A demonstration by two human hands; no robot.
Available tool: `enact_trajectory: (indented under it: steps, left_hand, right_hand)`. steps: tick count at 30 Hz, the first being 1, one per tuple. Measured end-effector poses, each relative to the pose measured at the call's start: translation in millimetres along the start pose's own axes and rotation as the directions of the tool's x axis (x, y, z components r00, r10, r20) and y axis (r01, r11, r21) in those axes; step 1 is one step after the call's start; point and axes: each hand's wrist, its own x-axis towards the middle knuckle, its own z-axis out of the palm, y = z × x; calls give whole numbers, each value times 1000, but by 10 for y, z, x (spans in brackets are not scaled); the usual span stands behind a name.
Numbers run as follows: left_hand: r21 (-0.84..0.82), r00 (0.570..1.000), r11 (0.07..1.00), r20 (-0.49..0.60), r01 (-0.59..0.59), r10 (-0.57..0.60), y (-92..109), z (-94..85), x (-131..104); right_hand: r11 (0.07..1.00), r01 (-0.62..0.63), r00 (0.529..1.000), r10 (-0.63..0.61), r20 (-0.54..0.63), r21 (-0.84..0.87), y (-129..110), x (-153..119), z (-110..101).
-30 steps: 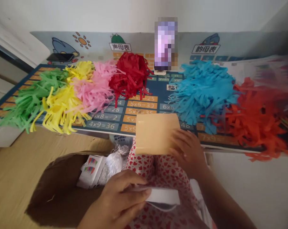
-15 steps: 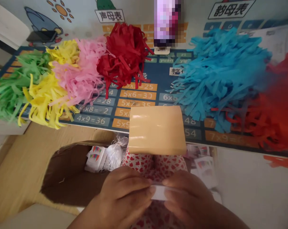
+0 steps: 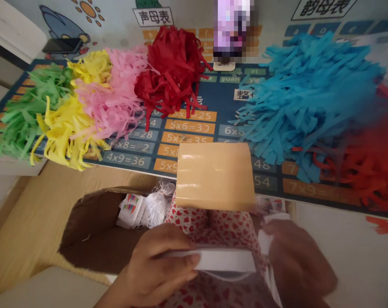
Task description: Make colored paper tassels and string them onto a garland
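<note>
My left hand [image 3: 163,263] is closed on the left end of a white strip [image 3: 226,261] that has clear plastic hanging below it, over the lap. To the right, my right hand [image 3: 299,256] is smeared by motion, beside a small white piece [image 3: 267,239] near its fingers. Whether it grips that piece is too blurred to tell. A tan glossy sheet [image 3: 215,175] lies above both hands at the table's front edge.
On the printed table [image 3: 129,160] lie green [image 3: 17,124], yellow [image 3: 68,132], pink [image 3: 113,102], red [image 3: 174,68], blue [image 3: 312,94] and orange-red [image 3: 376,167] paper fringes. An open cardboard box [image 3: 94,239] holds white packets [image 3: 131,211]. A phone [image 3: 232,30] stands at the back.
My right hand has left the white strip and moved right. More of the strip and its plastic now shows. The view has shifted slightly, while my left hand keeps its hold.
</note>
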Motion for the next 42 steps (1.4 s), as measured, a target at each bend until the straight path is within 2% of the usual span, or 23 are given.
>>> enact_trajectory:
  steps: [2, 5, 8, 11, 14, 19, 21, 23, 26, 28, 31, 34, 39, 42]
  left_hand:
    - [-20, 1000, 1000, -12, -5, 5, -45, -24, 4]
    - [-13, 999, 1000, -37, 1, -2, -108, -35, 30]
    - [-43, 999, 999, -46, 3, -5, -150, -12, 46]
    - [-71, 999, 998, -37, -1, -1, -168, 18, 43]
    - [-71, 999, 997, -40, -7, 4, -175, 24, 44]
    - [-70, 998, 998, -64, -1, -4, -194, 13, 55]
    - [-99, 996, 995, -82, 10, -18, -202, 21, 46]
    - [-138, 995, 990, -95, 28, -41, -208, 37, 32]
    - [-182, 992, 983, -110, 34, -55, -210, 62, 23]
    - [-197, 991, 980, -125, 19, -45, -204, 71, 25]
    - [-194, 990, 981, -142, -16, -12, -168, 65, 27]
    - [-164, 989, 983, -135, -85, 62, -93, 44, 6]
    - [-130, 985, 981, -111, -146, 132, 52, 35, -97]
    - [-108, 983, 982, -113, -158, 146, 122, 37, -172]
  right_hand:
    - [994, -93, 980, 81, -181, -63, 100, -16, 27]
    - [968, -236, 949, 212, -233, -81, 245, -30, 152]
    - [952, -294, 943, 273, -189, -90, 307, -4, 253]
    - [945, -276, 960, 261, -104, -177, 297, 57, 281]
    - [938, -263, 964, 250, -88, -225, 262, 114, 282]
    - [968, -211, 976, 202, -81, -135, 170, 186, 283]
    - [974, -194, 981, 190, -42, -116, 134, 212, 275]
    - [965, -237, 970, 242, 33, -115, 121, 224, 275]
    - [931, -356, 926, 363, 106, -76, 152, 211, 309]
    - [919, -392, 904, 392, 173, -36, 183, 196, 341]
    - [948, -317, 917, 310, 250, -15, 196, 192, 353]
    - [980, -198, 971, 198, 136, -12, 155, 218, 305]
    - [988, -137, 981, 124, 150, 77, -22, 369, 218]
    - [995, 1, 1000, -3, 13, 100, -194, 562, 203]
